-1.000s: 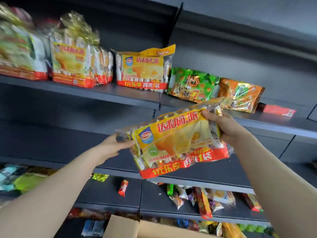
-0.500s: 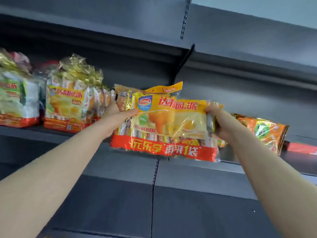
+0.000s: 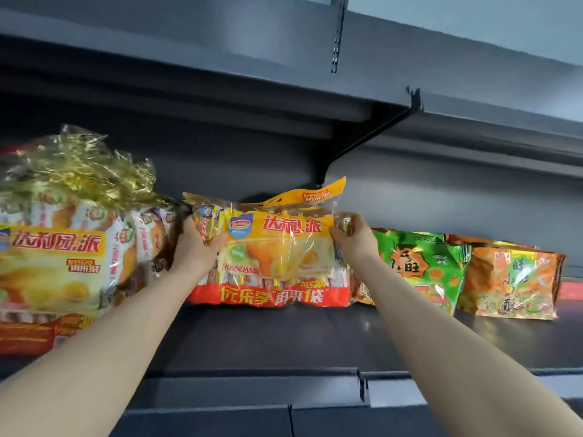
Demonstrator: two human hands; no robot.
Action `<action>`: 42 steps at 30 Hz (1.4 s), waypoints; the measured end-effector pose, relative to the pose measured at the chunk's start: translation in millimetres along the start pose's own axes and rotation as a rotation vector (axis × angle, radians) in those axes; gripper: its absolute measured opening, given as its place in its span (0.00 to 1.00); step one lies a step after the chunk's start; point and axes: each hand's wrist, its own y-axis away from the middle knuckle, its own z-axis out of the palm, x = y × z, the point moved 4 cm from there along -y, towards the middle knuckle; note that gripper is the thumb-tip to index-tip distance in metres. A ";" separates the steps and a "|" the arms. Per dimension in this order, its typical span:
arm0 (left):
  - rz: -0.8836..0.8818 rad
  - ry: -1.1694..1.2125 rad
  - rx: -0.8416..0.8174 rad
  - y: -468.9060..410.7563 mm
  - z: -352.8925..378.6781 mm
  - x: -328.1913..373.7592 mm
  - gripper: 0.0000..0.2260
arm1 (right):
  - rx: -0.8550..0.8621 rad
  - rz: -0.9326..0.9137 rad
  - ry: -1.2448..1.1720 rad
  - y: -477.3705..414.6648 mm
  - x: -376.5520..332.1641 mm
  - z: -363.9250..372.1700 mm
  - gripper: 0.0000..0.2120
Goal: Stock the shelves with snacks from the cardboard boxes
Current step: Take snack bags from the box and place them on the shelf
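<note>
At a dark metal shelf (image 3: 284, 339) in a snack aisle, I set a yellow pie bag (image 3: 277, 257) upright against the back of the bay, its red bottom band resting on the shelf surface. My left hand (image 3: 197, 247) is clamped on the bag's left edge and my right hand (image 3: 355, 239) pinches its upper right corner, so the two hands stand apart with the pack stretched between them. A second pack of the same kind (image 3: 318, 192) appears to stand right behind it, only its orange top flap showing. To the left, a larger bundle of pie packs (image 3: 63, 253) with a crinkled gold top stands just beside my left wrist; to the right, a green snack bag (image 3: 422, 266) sits close against my right hand, with an orange snack bag (image 3: 511, 282) beyond it. The step in hand, as I judge it, is squaring the bag before letting go: I should press its base flat, keep the printed face forward, and ease it level with the row so it does not slump forward off the shelf. The soft film will likely slip if I release one side first, so both hands should open together. No cardboard box is in view.
</note>
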 end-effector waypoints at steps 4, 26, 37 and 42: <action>-0.128 -0.130 -0.080 -8.1 10.3 -22.7 0.46 | -0.066 -0.026 0.215 9.1 10.1 28.4 0.29; -0.098 -0.169 -0.162 3.8 22.5 -43.6 0.53 | -0.071 -0.017 0.294 26.9 32.1 53.4 0.43; -0.098 -0.265 -0.084 20.8 19.6 -37.1 0.42 | -0.120 0.021 0.315 47.8 35.2 40.4 0.42; -0.065 -0.336 -0.070 42.0 16.6 -27.5 0.42 | -0.124 -0.087 0.398 61.1 25.1 27.6 0.35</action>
